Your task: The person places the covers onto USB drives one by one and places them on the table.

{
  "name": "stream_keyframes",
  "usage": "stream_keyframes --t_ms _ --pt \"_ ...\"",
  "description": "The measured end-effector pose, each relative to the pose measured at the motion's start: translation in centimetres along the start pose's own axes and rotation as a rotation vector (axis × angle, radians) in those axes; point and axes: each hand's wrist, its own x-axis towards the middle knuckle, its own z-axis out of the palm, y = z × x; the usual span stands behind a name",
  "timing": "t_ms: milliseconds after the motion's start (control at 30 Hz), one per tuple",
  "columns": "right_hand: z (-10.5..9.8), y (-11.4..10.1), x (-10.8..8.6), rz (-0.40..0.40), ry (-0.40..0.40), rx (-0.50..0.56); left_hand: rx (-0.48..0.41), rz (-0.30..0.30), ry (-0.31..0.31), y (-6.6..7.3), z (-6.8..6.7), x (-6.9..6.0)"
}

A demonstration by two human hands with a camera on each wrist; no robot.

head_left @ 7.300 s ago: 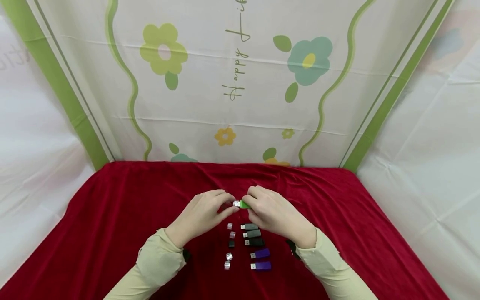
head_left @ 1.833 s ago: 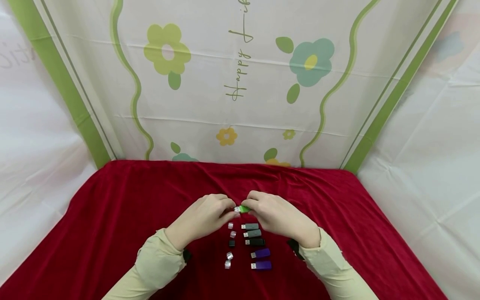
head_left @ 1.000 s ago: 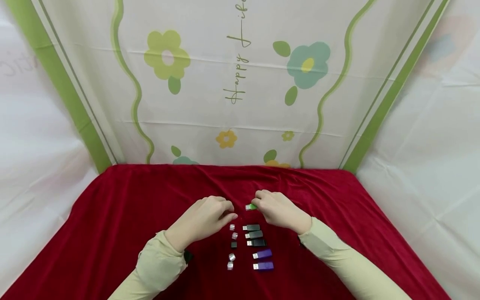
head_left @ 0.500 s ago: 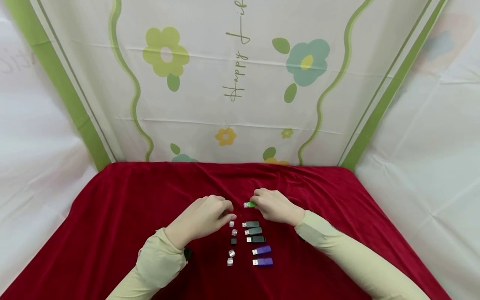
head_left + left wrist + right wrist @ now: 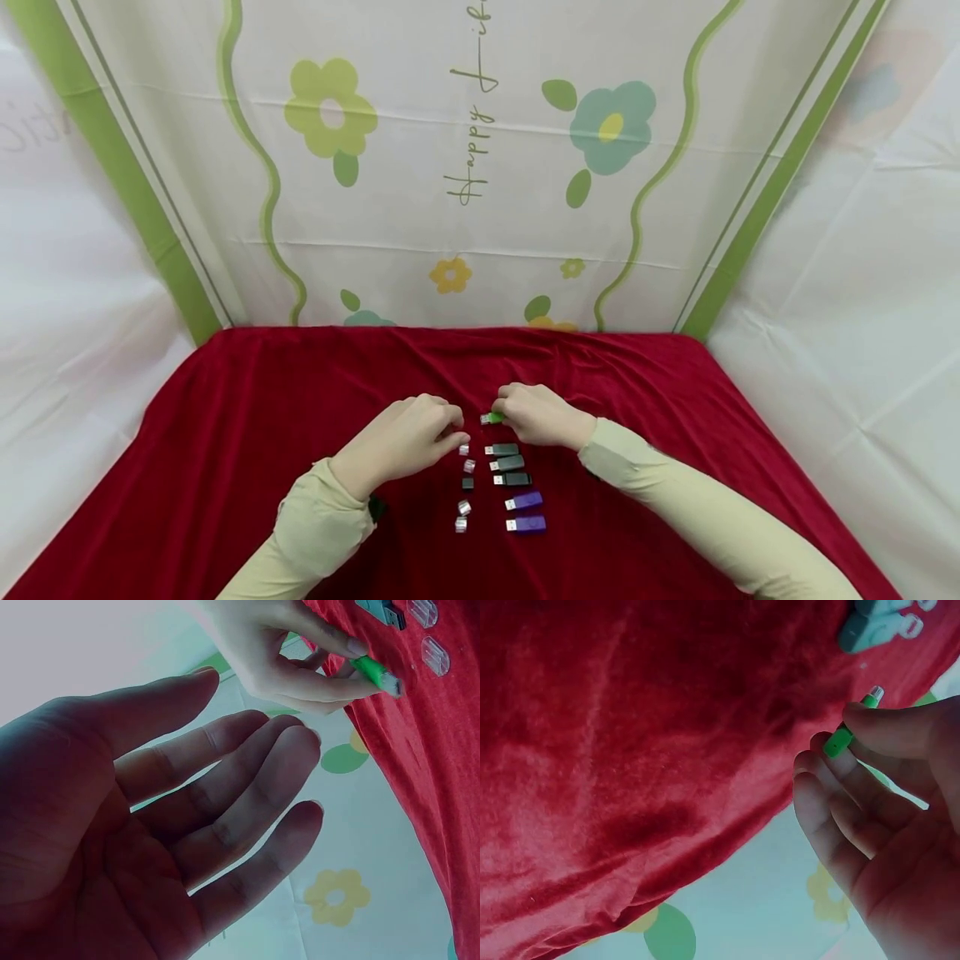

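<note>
My right hand (image 5: 542, 415) pinches a green USB flash drive (image 5: 492, 418) between thumb and fingers, its plug end pointing left. In the right wrist view, the thumb lies on the green body (image 5: 838, 742) and the silvery tip sticks out beyond it. I cannot tell whether a clear cap covers that tip. My left hand (image 5: 405, 437) holds nothing; the left wrist view shows its palm (image 5: 112, 862) bare and its fingers loosely bent. Just by its thumb lies a clear cap (image 5: 464, 449) on the red cloth.
On the red cloth (image 5: 300, 375), two grey drives (image 5: 507, 462), a black drive (image 5: 513, 479) and two purple drives (image 5: 528, 524) lie in a column. Left of them runs a column of small caps, including a black cap (image 5: 468, 483) and clear caps (image 5: 464, 507). Behind hangs a flowered curtain (image 5: 465, 225).
Both hands were together at the green drive earlier; the left has let go and drawn back left. The right hand moved away to the right with the drive, then slightly back left and nearer.
</note>
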Motion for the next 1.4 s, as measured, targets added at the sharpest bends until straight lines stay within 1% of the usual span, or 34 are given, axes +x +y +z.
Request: stream_keyframes --t_ms 100,233,333,467,667,800,900,1067,1133,1233,1333,1400 --pt "0.3 -0.1 0.2 -0.003 -0.041 -0.017 -0.002 0.006 -0.001 0.0 0.0 0.0" --pt "0.2 -0.1 0.4 0.004 -0.07 0.004 -0.001 0.002 -0.004 0.1 0.0 0.0" --pt "0.1 0.0 0.5 0.011 -0.08 0.033 0.003 -0.002 -0.009 0.1 0.0 -0.1" --pt "0.1 0.2 0.7 0.009 -0.085 0.046 0.007 -0.006 -0.023 0.2 0.0 -0.1" --pt "-0.1 0.4 1.0 0.003 -0.082 0.043 0.015 -0.013 -0.031 0.2 -0.1 -0.1" --pt "-0.7 0.4 0.9 0.025 -0.099 0.031 0.002 -0.022 -0.04 0.2 -0.3 -0.1" --pt "-1.9 0.2 0.4 0.047 -0.078 0.038 -0.008 -0.027 -0.052 0.2 -0.3 -0.2" --pt "-4.6 -0.7 -0.8 0.071 0.031 0.096 -0.004 -0.041 -0.071 0.2 -0.3 -0.2" --pt "-5.3 -1.1 -1.2 0.08 0.048 0.116 -0.006 -0.045 -0.073 0.2 -0.3 -0.2" --pt "-5.6 -1.5 -1.5 0.086 0.034 0.124 -0.007 -0.041 -0.071 0.3 -0.3 -0.1" --pt "-5.1 -1.8 -1.5 0.078 0.007 0.129 -0.002 -0.037 -0.069 0.3 -0.2 -0.1" --pt "-4.7 -2.0 -1.4 0.07 0.006 0.142 0.003 -0.037 -0.068 0.3 -0.2 -0.2"
